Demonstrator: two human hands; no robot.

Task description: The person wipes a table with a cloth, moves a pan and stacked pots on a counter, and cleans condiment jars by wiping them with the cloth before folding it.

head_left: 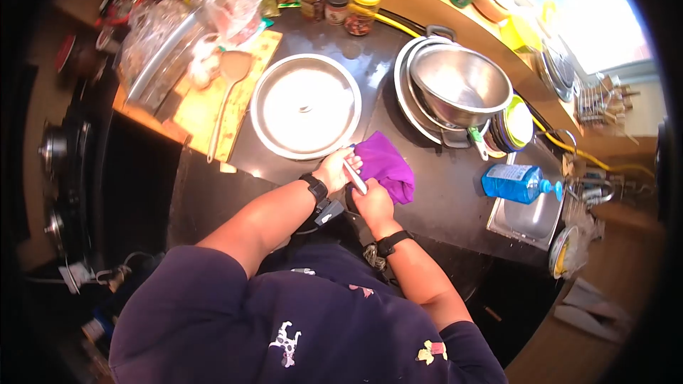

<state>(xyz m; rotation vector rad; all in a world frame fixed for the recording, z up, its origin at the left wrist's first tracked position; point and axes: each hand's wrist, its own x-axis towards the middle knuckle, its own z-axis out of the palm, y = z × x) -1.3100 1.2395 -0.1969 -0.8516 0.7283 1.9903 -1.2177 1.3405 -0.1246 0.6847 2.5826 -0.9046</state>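
Observation:
My left hand (336,173) is closed around one end of a slim white object (355,177), possibly a handle. Its other end reaches my right hand (374,203), whose fingers are curled; what they hold is hidden. A crumpled purple cloth (385,166) lies on the dark counter just beyond and beside both hands. Past my left hand sits a wide, shiny round metal pan or lid (306,107), its rim near my fingers. I wear dark bands on both wrists, and a small grey device (329,212) shows below the left one.
A cutting board (245,99) with a spatula (231,75) and plastic bags lies at the left. Stacked metal bowls (461,78) stand at the right, near a blue bottle (512,183) lying by the sink (526,222). Jars (363,8) line the back.

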